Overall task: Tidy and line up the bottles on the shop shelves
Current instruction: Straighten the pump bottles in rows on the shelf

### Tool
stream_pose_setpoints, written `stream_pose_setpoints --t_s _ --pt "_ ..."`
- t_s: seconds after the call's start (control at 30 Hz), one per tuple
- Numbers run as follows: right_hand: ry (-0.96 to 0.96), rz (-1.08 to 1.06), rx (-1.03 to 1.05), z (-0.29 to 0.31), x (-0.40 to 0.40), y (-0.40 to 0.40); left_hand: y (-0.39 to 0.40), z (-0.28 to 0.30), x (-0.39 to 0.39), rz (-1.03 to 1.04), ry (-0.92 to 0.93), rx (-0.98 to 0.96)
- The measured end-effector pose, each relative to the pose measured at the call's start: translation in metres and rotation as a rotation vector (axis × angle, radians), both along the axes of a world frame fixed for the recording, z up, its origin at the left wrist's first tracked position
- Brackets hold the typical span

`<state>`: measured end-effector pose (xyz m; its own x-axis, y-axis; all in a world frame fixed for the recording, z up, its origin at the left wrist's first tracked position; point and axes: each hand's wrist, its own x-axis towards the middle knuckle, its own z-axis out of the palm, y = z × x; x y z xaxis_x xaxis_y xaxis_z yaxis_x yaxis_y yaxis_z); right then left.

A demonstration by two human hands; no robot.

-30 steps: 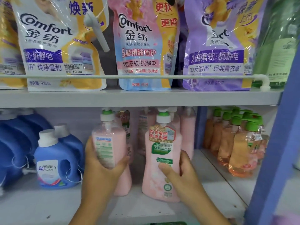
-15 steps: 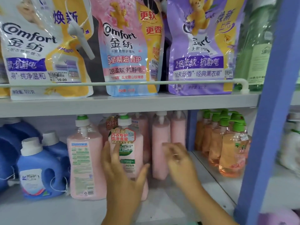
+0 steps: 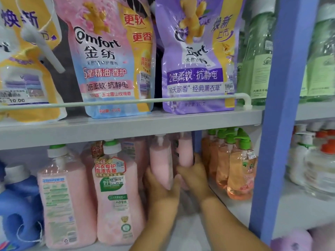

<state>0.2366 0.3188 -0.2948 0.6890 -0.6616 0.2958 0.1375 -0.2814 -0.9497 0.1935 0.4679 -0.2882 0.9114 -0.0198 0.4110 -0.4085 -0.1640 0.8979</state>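
Up above the fingers, the pink refill pouch (image 3: 110, 58) shows "Comfort 金纺", "更软 更香" and "2倍柔软·抗静电"; to its right, the purple pouch (image 3: 195, 57) reads "2倍柔软·抗静电" and "30天留香·经典薰衣草"; far left, a price sticker (image 3: 13, 96) on the yellow pouch (image 3: 27, 69) says 10.00; just left of the fingers, the pink pump bottle (image 3: 116, 196) carries "内衣专护 血渍克星" and a 29.00 tag

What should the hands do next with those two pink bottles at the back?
Probably draw both bottles forward. The left hand grips one pink pump bottle and the right hand grips another pink bottle; both stand deeper on the shelf than the two front pink bottles, so pulling them level would line up the row.
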Motion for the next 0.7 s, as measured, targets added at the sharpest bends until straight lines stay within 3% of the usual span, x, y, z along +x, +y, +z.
stream_pose_setpoints --t_s 0.13,0.4,0.47,0.6,0.7 --pt "-0.068 0.084 0.085 -0.004 0.003 -0.009 -0.016 0.002 0.018 0.145 0.109 0.022" --pt "-0.131 0.173 0.207 -0.005 0.016 -0.019 -0.009 -0.015 0.027 0.177 0.048 0.061" --pt "-0.101 0.135 0.173 -0.003 0.018 -0.02 -0.008 -0.016 0.026 0.172 0.052 0.083" --pt "0.065 -0.075 -0.096 -0.005 0.016 -0.019 -0.004 -0.017 0.021 0.227 0.02 0.167" --pt "0.18 -0.094 -0.209 -0.01 0.008 -0.006 -0.002 -0.015 0.02 0.203 0.022 0.157"
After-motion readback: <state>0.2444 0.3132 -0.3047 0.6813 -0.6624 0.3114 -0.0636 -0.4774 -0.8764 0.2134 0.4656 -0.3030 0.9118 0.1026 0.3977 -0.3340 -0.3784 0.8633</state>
